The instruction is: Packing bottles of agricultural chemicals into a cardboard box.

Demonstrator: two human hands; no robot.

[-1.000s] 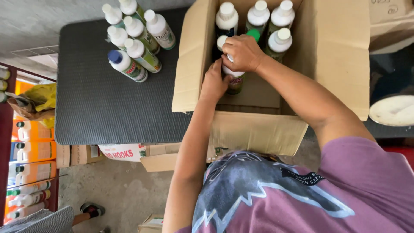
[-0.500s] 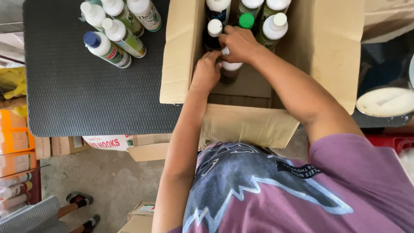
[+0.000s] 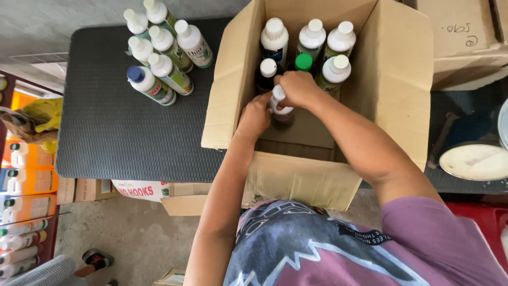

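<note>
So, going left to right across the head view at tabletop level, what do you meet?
Group of loose bottles on the dark mat → open cardboard box with both hands inside on a white-capped bottle → round white dish.

A cluster of six white-capped bottles (image 3: 161, 50), one with a blue cap, stands on the dark ribbed surface (image 3: 121, 137). A round white lid (image 3: 473, 161) lies at the right. Orange shelves of jugs (image 3: 24, 201) line the left edge, above the concrete floor (image 3: 132, 238).
</note>
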